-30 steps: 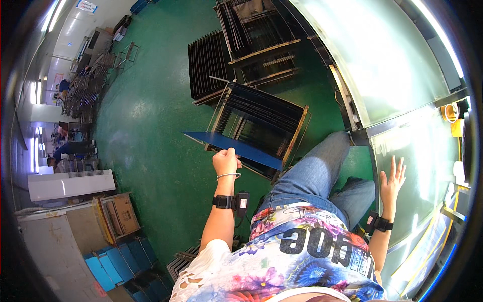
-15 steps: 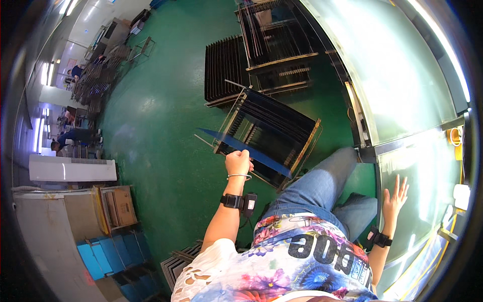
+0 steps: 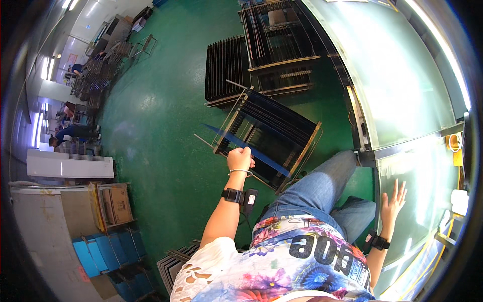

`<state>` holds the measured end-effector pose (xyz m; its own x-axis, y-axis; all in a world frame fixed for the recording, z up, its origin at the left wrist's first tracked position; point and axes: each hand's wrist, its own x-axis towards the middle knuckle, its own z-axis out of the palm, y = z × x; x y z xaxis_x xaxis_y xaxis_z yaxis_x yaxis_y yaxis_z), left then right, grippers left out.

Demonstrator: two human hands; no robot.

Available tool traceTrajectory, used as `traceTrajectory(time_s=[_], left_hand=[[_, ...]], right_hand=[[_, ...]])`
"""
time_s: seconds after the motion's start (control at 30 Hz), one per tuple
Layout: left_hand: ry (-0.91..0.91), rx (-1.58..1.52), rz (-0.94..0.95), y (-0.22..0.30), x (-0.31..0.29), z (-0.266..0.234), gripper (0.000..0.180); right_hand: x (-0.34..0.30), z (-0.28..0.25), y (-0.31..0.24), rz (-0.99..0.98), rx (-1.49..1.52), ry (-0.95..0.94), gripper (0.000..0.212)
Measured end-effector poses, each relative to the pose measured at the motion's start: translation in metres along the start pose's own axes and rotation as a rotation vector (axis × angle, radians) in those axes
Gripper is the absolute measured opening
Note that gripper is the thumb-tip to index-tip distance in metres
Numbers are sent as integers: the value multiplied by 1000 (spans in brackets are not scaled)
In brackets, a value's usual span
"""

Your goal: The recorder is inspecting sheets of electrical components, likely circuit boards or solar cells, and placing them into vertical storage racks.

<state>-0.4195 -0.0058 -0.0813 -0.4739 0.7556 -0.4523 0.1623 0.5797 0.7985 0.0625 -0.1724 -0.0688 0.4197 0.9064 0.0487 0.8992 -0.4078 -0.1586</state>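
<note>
Over the rack (image 3: 305,148), the left grip (image 3: 240,158) clasps a blue panel (image 3: 269,161), likely light, stiff; I'd hold its edge. Right of the rack, the right grip (image 3: 391,207) splays empty.

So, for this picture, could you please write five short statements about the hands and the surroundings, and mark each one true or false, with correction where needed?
1. The left hand grips a thin blue sheet. True.
2. The right hand is clenched into a fist. False: the right hand is open, its fingers spread.
3. The floor is green. True.
4. The blue sheet lies flat on the floor. False: it is held up at the dark slotted rack nearest the person.
5. Another person in dark clothing is visible near the picture's left side. True.
</note>
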Motion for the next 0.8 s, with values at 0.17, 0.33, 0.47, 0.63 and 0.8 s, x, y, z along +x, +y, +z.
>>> traceTrajectory(time_s=[0.17, 0.33, 0.47, 0.63, 0.8], left_hand=[[-212, 210, -185, -38, 7, 4, 48], [-349, 365, -170, -71, -9, 7, 41], [-609, 541, -143, -73, -21, 23, 36], [-782, 486, -63, -72, -16, 44, 35], [-854, 279, -7, -58, 10, 90, 25]], right_hand=[[-4, -2, -3, 12, 8, -9, 62], [-1, -5, -11, 21, -1, -37, 62], [-7, -18, -5, 44, -16, -6, 64], [-12, -32, -26, 5, 144, -122, 71], [-91, -9, 21, 472, 15, -157, 82]])
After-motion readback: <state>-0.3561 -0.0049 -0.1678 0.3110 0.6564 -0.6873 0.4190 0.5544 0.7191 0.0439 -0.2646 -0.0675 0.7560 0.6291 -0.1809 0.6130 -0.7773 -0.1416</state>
